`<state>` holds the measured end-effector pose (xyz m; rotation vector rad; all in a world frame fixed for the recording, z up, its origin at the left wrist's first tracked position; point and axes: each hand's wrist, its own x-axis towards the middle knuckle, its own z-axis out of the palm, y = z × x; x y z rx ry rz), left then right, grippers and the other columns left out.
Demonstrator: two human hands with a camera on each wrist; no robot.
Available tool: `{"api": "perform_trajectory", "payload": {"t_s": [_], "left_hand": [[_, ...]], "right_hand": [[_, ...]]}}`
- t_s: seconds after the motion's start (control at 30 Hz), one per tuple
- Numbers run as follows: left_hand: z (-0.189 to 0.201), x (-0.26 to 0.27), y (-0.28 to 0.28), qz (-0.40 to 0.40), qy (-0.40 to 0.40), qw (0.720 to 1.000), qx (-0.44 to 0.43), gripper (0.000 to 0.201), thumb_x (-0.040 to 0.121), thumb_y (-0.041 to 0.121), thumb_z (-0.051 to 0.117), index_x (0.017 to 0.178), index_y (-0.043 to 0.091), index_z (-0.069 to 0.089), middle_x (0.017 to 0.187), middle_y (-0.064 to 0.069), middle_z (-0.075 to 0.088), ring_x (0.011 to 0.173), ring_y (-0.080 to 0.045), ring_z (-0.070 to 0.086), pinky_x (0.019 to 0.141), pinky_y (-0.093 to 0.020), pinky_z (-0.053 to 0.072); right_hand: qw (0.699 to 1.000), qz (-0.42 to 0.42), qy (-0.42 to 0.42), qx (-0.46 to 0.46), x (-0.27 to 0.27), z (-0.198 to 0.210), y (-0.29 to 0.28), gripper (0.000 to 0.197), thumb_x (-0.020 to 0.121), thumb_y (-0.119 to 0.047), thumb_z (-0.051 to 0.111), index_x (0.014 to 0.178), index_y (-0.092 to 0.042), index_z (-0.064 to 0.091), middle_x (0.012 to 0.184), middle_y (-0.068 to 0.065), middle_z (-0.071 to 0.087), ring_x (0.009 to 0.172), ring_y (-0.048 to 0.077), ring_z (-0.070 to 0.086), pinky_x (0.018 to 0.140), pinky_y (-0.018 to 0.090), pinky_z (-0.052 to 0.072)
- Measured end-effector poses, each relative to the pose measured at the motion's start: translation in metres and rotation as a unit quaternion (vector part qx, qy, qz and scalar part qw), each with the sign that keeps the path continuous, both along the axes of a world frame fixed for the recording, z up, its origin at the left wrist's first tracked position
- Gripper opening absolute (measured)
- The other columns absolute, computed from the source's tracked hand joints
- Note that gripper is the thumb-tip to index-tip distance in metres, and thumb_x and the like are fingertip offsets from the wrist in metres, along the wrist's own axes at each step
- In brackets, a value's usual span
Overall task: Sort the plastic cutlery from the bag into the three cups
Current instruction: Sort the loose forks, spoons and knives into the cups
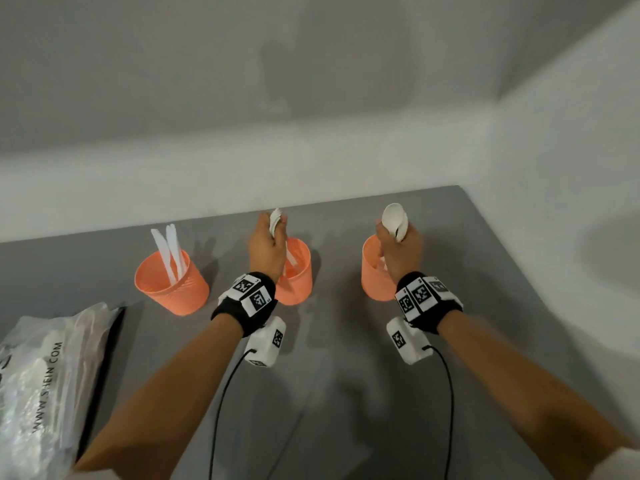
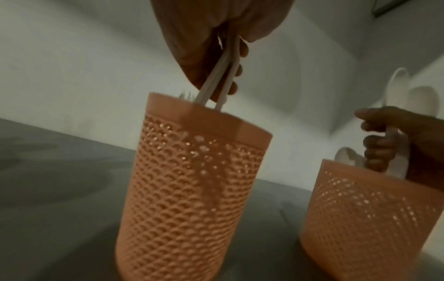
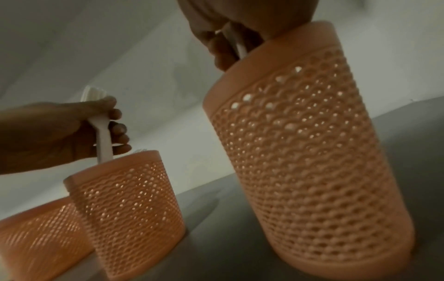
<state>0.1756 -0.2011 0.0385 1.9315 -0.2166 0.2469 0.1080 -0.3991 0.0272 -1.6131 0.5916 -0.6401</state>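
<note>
Three orange perforated cups stand in a row on the grey table. The left cup holds white knives. My left hand grips a bunch of white forks by their necks, handles down inside the middle cup. My right hand grips a bunch of white spoons, bowls up, their handles reaching into the right cup. More forks and spoons show at the rims of those two cups.
A clear plastic bag with printed lettering lies at the table's front left, cutlery showing through it. A white wall runs behind the cups and along the right side. Black cables hang from both wrist cameras.
</note>
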Motion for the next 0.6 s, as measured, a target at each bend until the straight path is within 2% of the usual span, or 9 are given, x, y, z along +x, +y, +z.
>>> {"api": "perform_trajectory", "payload": {"t_s": [0.07, 0.13, 0.23, 0.3, 0.37, 0.43, 0.47, 0.53, 0.6], "left_hand": [[-0.003, -0.002, 0.003, 0.012, -0.046, 0.992, 0.119, 0.056, 0.086, 0.049, 0.031, 0.085, -0.001, 0.056, 0.084, -0.019, 0.056, 0.082, -0.032, 0.051, 0.073, -0.035, 0.036], [-0.003, -0.004, 0.006, 0.036, -0.062, 0.968, 0.24, 0.069, 0.081, 0.057, 0.022, 0.089, 0.001, 0.061, 0.098, -0.019, 0.056, 0.094, -0.034, 0.049, 0.081, -0.038, 0.036], [0.001, -0.006, 0.01, 0.046, -0.06, 0.958, 0.278, 0.073, 0.078, 0.063, 0.021, 0.1, 0.008, 0.064, 0.113, -0.016, 0.053, 0.106, -0.032, 0.047, 0.088, -0.038, 0.036], [0.006, -0.007, 0.014, 0.05, -0.058, 0.959, 0.273, 0.072, 0.079, 0.061, 0.021, 0.106, 0.009, 0.063, 0.118, -0.016, 0.051, 0.109, -0.031, 0.046, 0.09, -0.037, 0.037], [0.013, -0.012, 0.024, 0.041, -0.054, 0.97, 0.232, 0.063, 0.085, 0.053, 0.027, 0.111, 0.006, 0.061, 0.119, -0.018, 0.05, 0.111, -0.031, 0.046, 0.093, -0.035, 0.036], [0.021, -0.016, 0.029, 0.021, -0.059, 0.986, 0.156, 0.047, 0.093, 0.039, 0.036, 0.113, 0.003, 0.06, 0.118, -0.018, 0.05, 0.111, -0.03, 0.048, 0.095, -0.032, 0.038], [0.026, -0.022, 0.037, 0.019, -0.069, 0.99, 0.122, 0.041, 0.095, 0.033, 0.039, 0.114, 0.003, 0.059, 0.118, -0.016, 0.049, 0.109, -0.029, 0.05, 0.094, -0.031, 0.04], [0.036, -0.034, 0.054, 0.026, -0.087, 0.994, 0.062, 0.032, 0.097, 0.025, 0.041, 0.113, 0.003, 0.057, 0.112, -0.009, 0.05, 0.1, -0.02, 0.052, 0.085, -0.023, 0.042], [0.047, -0.049, 0.077, 0.024, -0.087, 0.996, 0.002, 0.027, 0.098, 0.022, 0.04, 0.111, 0.004, 0.056, 0.099, -0.001, 0.054, 0.086, -0.009, 0.053, 0.074, -0.015, 0.04]], "right_hand": [[0.999, 0.007, -0.004, -0.054, -0.004, 0.003, 0.001, 0.012, 0.083, -0.012, 0.065, 0.088, -0.012, 0.054, 0.075, 0.004, 0.053, 0.061, 0.014, 0.048, 0.056, 0.015, 0.039], [0.994, 0.01, -0.023, -0.109, -0.007, 0.004, -0.001, 0.026, 0.082, -0.007, 0.064, 0.107, -0.008, 0.055, 0.089, 0.003, 0.055, 0.077, 0.016, 0.051, 0.066, 0.012, 0.037], [0.985, 0.032, -0.047, -0.162, -0.014, 0.008, -0.001, 0.037, 0.083, -0.004, 0.061, 0.118, -0.006, 0.053, 0.109, 0.005, 0.053, 0.101, 0.012, 0.049, 0.086, 0.007, 0.032], [0.975, 0.041, -0.056, -0.212, -0.017, 0.015, -0.001, 0.034, 0.085, -0.006, 0.057, 0.119, -0.004, 0.055, 0.117, 0.009, 0.055, 0.108, 0.014, 0.049, 0.091, 0.002, 0.027], [0.96, 0.038, -0.081, -0.264, -0.022, 0.023, 0.008, 0.032, 0.086, -0.011, 0.052, 0.117, -0.003, 0.058, 0.118, 0.012, 0.058, 0.111, 0.022, 0.052, 0.096, 0.01, 0.029], [0.954, 0.033, -0.106, -0.278, -0.024, 0.031, 0.014, 0.035, 0.087, -0.017, 0.046, 0.117, -0.005, 0.06, 0.117, 0.01, 0.061, 0.112, 0.023, 0.054, 0.1, 0.019, 0.034], [0.953, 0.033, -0.116, -0.278, -0.027, 0.034, 0.025, 0.036, 0.087, -0.019, 0.044, 0.117, -0.006, 0.06, 0.117, 0.007, 0.062, 0.109, 0.019, 0.055, 0.099, 0.019, 0.036], [0.958, 0.04, -0.126, -0.256, -0.037, 0.042, 0.049, 0.032, 0.09, -0.018, 0.044, 0.114, -0.008, 0.062, 0.11, 0.0, 0.065, 0.098, 0.005, 0.058, 0.093, 0.011, 0.039], [0.967, 0.093, -0.137, -0.192, -0.053, 0.05, 0.078, 0.026, 0.091, -0.011, 0.045, 0.106, -0.005, 0.064, 0.091, -0.001, 0.067, 0.084, -0.002, 0.061, 0.08, 0.004, 0.042]]}}
